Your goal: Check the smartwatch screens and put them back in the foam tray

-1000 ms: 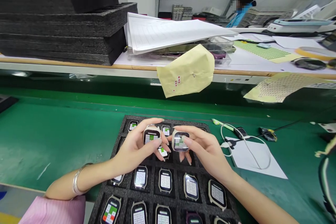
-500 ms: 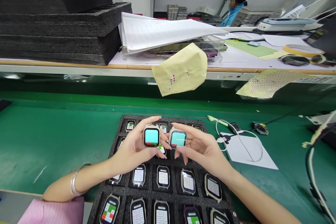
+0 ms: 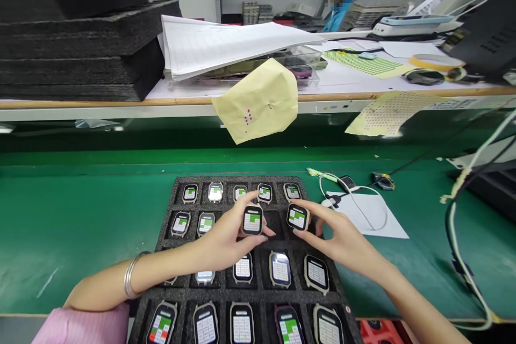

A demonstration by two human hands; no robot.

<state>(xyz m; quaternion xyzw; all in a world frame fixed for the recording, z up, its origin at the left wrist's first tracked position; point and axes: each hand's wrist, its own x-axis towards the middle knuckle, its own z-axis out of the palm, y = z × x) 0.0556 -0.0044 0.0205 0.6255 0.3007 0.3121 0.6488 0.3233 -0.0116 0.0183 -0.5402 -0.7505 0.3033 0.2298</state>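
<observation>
Smartwatch [image 3: 252,220] in each hand [image 3: 229,241] above tray [image 3: 260,294]

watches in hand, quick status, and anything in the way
Left hand holds one watch, right hand another watch. Both lit, green and white showing. Left forearm over foam tray, hiding part.

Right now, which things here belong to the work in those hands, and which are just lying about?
In the work:
- left hand, holding a watch
- right hand, holding a second watch
- black tray of more watches

Apparently just lying about:
- white sheet on the bench
- papers on the shelf
</observation>
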